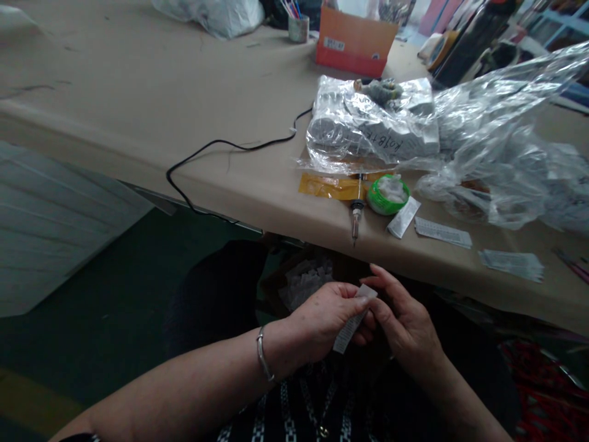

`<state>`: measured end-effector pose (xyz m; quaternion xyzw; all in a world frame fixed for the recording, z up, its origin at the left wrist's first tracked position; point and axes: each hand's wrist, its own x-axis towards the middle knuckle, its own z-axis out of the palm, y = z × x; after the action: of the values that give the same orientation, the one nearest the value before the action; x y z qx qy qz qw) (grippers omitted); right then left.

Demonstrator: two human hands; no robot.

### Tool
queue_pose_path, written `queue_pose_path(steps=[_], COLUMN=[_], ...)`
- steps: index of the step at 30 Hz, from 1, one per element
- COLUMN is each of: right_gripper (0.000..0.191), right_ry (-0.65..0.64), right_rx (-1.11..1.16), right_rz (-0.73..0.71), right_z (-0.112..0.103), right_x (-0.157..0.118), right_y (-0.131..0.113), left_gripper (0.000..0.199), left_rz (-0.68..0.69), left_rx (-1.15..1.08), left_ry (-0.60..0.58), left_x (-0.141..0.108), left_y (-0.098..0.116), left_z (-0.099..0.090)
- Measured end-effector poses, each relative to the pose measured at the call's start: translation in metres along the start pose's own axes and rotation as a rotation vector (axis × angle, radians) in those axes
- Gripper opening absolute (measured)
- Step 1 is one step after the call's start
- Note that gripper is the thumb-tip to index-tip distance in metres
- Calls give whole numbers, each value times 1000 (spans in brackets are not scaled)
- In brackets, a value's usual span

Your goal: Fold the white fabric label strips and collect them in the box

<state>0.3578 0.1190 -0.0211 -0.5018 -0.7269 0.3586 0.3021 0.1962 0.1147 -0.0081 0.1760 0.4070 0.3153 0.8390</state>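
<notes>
Above my lap, my left hand pinches a small white printed label between thumb and fingers. My right hand is close against it, its thumb at the label's upper end and its forefinger raised; whether it grips the label is unclear. On the table edge above my hands lie a pen-like tool with a thin tip, a green-rimmed tub of white material, a folded white strip and two stacks of printed labels.
Crumpled clear plastic covers the right of the table. A black cable hangs over the front edge. An orange box and a pen cup stand behind. A container of white scraps is below the table edge.
</notes>
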Motion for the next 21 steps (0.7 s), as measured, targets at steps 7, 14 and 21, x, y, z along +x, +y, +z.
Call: queue_pose_path(steps=[7, 14, 21], right_gripper=[25, 33, 28], right_ry=[42, 35, 113], right_rx=[183, -129, 161], right_rz=[101, -208, 94], right_z=[8, 10, 11], right_x=[8, 5, 7], right_y=[1, 1, -2], left_gripper=[22, 17, 24], left_rz=[75, 102, 150], left_rx=[-7, -2, 26], left_ry=[29, 15, 26], left_x=[2, 3, 2], left_y=[-3, -1, 0], left_z=[-2, -4, -2])
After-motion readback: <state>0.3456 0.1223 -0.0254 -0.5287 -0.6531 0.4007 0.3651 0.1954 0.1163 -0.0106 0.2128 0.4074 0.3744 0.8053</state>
